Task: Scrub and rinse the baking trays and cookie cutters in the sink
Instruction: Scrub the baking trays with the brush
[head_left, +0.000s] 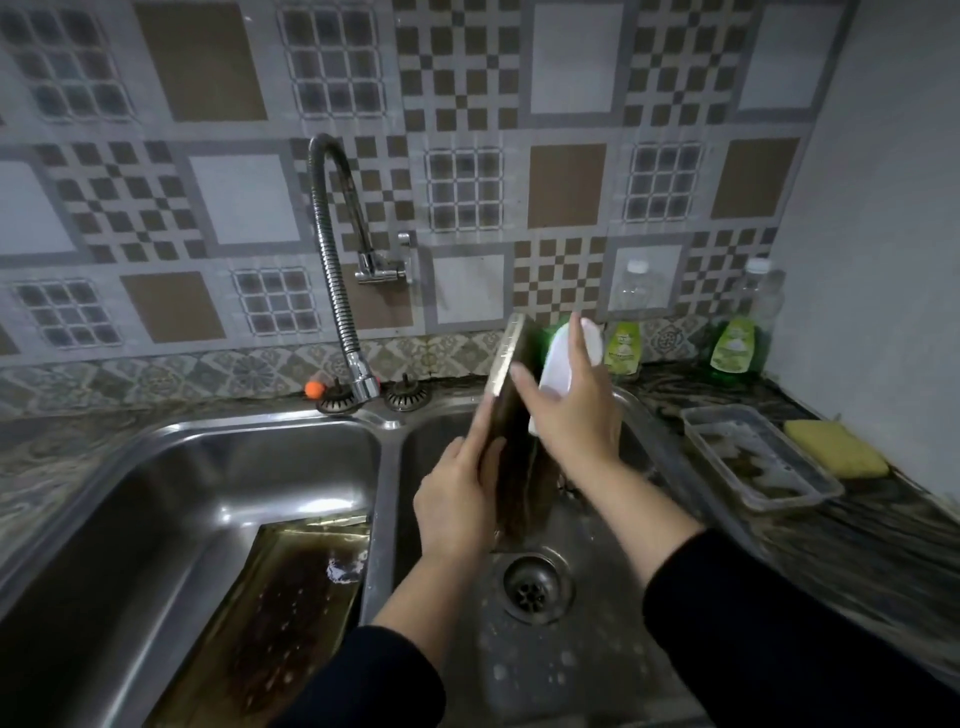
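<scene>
Sink (249, 441): steel, two basins; left basin holds a stained second tray (291, 603), leaning, partly in murky water; right basin has a bare drain (532, 587), wet and spotted with drops
Tap (337, 291): flexible hose, nozzle hangs over the divider between the basins; no water seen running
Tray (514, 431): dark, greasy, stood on edge over the right basin, lower end near the drain
Left hand (457, 499): curled round the tray's lower left edge, thumb on the near face; holds it upright
Right hand (566, 410): grips a white-handled brush (569, 358) with a green pad, pressed to the tray's far face; fingertip hooked over the tray's edge
Tub (758, 457): clear plastic, dirty, on the counter right of the sink
Sponge (836, 449): yellow, just beside the tub
Bottles (735, 345): two green soap bottles against the wall, two clear ones behind them
Cutters: none I can pick out
Risk: the tray is greasy and held by one edge; a hard scrub stroke could likely twist it out of the left hand, and it would bang into the basin; splashes could reach the counter
Writing: green labels on the soap bottles; too blurred to read, no brand legible
</scene>
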